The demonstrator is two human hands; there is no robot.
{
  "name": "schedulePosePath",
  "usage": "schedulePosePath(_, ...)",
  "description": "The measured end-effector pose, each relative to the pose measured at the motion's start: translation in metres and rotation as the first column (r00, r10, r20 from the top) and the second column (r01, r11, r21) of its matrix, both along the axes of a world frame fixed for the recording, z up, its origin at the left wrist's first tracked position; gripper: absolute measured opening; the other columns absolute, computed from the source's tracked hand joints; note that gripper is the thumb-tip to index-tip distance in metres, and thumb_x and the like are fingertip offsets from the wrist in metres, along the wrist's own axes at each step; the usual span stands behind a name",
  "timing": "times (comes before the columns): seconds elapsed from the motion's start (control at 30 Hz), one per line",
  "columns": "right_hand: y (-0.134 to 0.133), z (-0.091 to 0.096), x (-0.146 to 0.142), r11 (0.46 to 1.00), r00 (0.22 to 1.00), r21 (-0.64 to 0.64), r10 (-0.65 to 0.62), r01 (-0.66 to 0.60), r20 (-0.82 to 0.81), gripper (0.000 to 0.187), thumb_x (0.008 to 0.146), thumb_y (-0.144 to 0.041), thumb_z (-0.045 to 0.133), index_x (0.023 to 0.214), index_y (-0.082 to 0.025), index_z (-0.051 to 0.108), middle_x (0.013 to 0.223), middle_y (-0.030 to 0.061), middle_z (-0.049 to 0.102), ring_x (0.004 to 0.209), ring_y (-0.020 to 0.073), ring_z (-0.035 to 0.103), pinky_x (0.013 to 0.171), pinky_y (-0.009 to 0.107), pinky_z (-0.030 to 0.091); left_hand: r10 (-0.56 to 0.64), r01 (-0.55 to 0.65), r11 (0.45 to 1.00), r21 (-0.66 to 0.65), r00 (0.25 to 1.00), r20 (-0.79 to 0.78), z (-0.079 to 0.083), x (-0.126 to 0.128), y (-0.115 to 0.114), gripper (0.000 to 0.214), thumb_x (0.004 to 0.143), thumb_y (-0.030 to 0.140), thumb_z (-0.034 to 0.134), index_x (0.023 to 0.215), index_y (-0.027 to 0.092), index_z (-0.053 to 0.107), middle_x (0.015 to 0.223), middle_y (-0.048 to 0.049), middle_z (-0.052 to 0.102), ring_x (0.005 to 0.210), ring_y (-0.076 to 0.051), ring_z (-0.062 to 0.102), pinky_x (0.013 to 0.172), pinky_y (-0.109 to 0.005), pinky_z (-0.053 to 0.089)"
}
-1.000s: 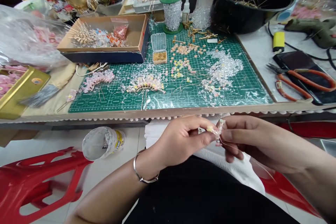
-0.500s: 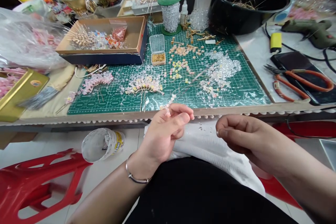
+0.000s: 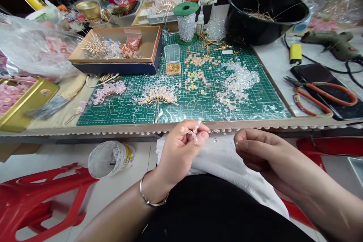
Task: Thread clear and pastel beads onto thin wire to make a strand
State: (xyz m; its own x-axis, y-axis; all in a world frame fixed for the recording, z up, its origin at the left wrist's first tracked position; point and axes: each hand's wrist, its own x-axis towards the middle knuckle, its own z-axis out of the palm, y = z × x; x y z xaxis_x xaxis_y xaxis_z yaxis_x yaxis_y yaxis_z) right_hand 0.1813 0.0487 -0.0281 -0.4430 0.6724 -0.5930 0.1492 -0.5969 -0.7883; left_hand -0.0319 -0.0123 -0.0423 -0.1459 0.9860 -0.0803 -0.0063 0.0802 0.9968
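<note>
Here left hand (image 3: 183, 155) pinches beaded wire sprig (image 3: 194, 131) between fingertips; right fingers (image 3: 241, 144) curled nearly shut, hold unclear.

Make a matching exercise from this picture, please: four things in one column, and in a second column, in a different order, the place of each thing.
Things
1. beaded sprig
2. metal bangle
3. gold beads
4. orange-handled pliers

Places
A. in a small clear box on the green cutting mat
B. partly on a dark phone or tablet
C. pinched by the left hand
D. around the left wrist

Pairs: 1-C, 2-D, 3-A, 4-B
</note>
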Motion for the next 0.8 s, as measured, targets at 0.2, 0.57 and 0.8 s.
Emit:
schedulePosePath(0.2, -0.003, 0.0, -0.006, 0.999, 1.0, 0.034, 0.006, -0.007, 0.022, 0.033, 0.074, -0.046, 0.082, 0.074, -0.02, 0.062, 0.057, -0.0072, 0.036, 0.052, 0.0079, 0.024, 0.048, 0.025, 0.019, -0.071, 0.106, 0.964, 0.244, 0.986, -0.149, -0.001, 0.005, 0.0, 0.003, 0.093, 0.023, 0.068, 0.095, 0.021, 0.068, 0.097, -0.0048, 0.072, 0.084, -0.015, 0.063, 0.066, -0.024, 0.048)
schedulePosePath(0.57, -0.008, -0.003, -0.006, 0.993, 0.995, 0.067, 0.1, -0.102, 0.026, 0.038, 0.083, -0.055, 0.077, 0.08, -0.02, 0.063, 0.062, -0.007, 0.038, 0.054, 0.0082, 0.026, 0.049, 0.024, 0.024, -0.163, 0.3, 0.885, 0.356, 0.916, -0.368, -0.004, 0.008, 0.005, 0.011, 0.09, 0.009, 0.067, 0.093, 0.02, 0.069, 0.085, -0.002, 0.073, 0.082, -0.015, 0.07, 0.076, -0.026, 0.054)
schedulePosePath(0.8, -0.007, -0.006, -0.002, 0.976, 0.983, 0.126, 0.169, -0.177, 0.075, 0.034, 0.091, -0.054, 0.07, 0.085, -0.022, 0.062, 0.064, -0.0071, 0.038, 0.057, 0.0088, 0.027, 0.051, 0.023, 0.024, -0.166, 0.305, 0.875, 0.377, 0.919, -0.358, -0.002, 0.007, 0.006, 0.01, 0.091, 0.009, 0.067, 0.09, 0.019, 0.067, 0.081, -0.0004, 0.071, 0.076, -0.013, 0.065, 0.071, -0.023, 0.049)
